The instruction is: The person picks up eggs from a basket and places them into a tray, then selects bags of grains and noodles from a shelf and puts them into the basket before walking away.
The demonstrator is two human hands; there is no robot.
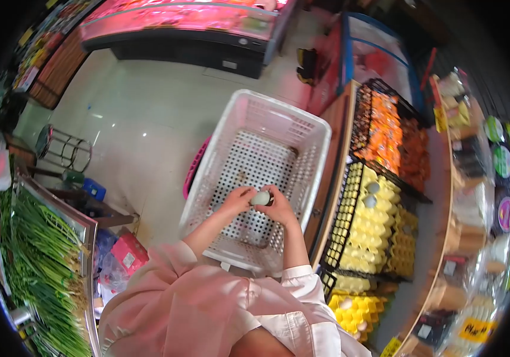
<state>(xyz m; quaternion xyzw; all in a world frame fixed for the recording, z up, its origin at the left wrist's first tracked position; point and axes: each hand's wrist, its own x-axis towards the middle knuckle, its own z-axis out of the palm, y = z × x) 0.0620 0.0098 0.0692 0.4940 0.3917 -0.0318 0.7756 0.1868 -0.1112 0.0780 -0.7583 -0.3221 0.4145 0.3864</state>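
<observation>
Closest to us is our own pale, loose shirt, and beyond its sleeves both our hands are raised over a white plastic basket. Between them is one pale egg. Our right hand grasps it, with curved fingers and thumb; our left hand is bent at its other side, but whether it grips or only touches, we cannot tell.

We judge that the egg could slip if the fingertips loosen, and then it would break on the hard basket floor. Too strong a squeeze could also crack the shell.

Several things are difficult to see. Our fingers cover the egg's sides, and a dark patch just below it stays unclear for us. Of the pink tub beside the basket, only one edge shows. Inside the yellow egg trays at the right, many hollows are blurred.
</observation>
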